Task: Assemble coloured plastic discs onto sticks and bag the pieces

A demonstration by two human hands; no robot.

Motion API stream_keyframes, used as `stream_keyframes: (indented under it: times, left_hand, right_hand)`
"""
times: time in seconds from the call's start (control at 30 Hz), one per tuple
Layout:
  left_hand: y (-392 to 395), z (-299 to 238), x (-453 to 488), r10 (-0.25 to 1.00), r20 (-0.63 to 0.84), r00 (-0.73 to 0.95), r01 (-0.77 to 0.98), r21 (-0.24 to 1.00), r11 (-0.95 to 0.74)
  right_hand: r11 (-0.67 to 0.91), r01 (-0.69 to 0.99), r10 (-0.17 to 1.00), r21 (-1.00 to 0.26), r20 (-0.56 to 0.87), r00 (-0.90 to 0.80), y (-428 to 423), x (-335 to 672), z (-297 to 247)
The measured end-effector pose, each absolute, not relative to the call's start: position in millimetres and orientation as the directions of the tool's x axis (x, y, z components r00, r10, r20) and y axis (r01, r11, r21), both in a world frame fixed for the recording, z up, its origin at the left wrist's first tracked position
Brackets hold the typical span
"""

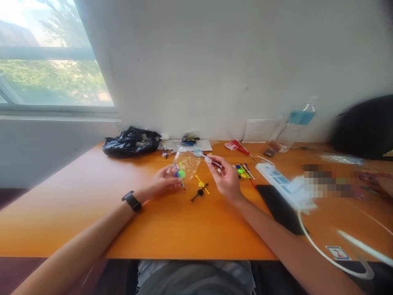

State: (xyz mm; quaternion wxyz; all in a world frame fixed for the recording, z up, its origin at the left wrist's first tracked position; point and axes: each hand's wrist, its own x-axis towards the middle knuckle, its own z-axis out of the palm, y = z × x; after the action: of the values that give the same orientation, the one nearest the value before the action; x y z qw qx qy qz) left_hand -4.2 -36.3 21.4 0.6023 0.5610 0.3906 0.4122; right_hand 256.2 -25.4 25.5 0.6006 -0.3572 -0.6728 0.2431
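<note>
My left hand (165, 180), with a black watch at the wrist, is closed around a clear plastic bag (188, 163) and a few plastic spinner arrows. A green spinner arrow (181, 174) shows at its fingertips, with a blue one beside it. My right hand (225, 177) pinches a white spinner arrow (209, 160) between thumb and fingers, close to the right of the bag. Between my hands, a yellow spinner arrow (201, 184) and a black spinner arrow (200, 192) lie crossed on the table.
More coloured spinner arrows (241, 171) lie right of my right hand. Beyond are a white power strip (278, 178), a black phone-like slab (279, 208) and a white cable. A black plastic bag (132, 141) lies at the back left. At the far right, another person's hand (385, 182) shows.
</note>
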Motion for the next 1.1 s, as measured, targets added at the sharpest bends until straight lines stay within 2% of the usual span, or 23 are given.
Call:
stream_keyframes:
  times: [0.13, 0.27, 0.4, 0.6, 0.8, 1.1]
  left_hand:
    - [-37.0, 19.3, -5.2, 0.917, -0.066, 0.394, -0.088, 0.99, 0.109]
    - [-37.3, 18.1, -6.6, 0.909, -0.073, 0.41, -0.094, 0.988, 0.122]
    - [-38.4, 19.8, -7.2, 0.906, -0.066, 0.418, -0.093, 0.989, 0.115]
    - [-40.9, 22.2, -7.5, 0.886, -0.071, 0.458, -0.086, 0.988, 0.124]
    - [-38.6, 20.0, -10.0, 0.862, -0.045, 0.504, -0.012, 0.998, 0.059]
    - [-39.8, 22.3, -8.4, 0.84, -0.029, 0.542, -0.019, 0.999, 0.047]
  right_hand:
    - [0.605, 0.093, 0.789, -0.791, 0.611, 0.06, -15.0, 261.2, 27.7]
    - [0.597, 0.082, 0.792, -0.798, 0.603, 0.096, -13.0, 265.9, 32.7]
    - [0.57, 0.113, 0.812, -0.814, 0.579, 0.068, -15.3, 269.2, 35.7]
    - [0.628, 0.18, 0.771, -0.757, 0.636, -0.016, -18.9, 270.2, 37.4]
    - [0.628, 0.242, 0.767, -0.74, 0.641, -0.03, -17.6, 271.8, 37.1]
    - [0.659, 0.286, 0.738, -0.695, 0.671, -0.069, -17.6, 274.9, 42.3]
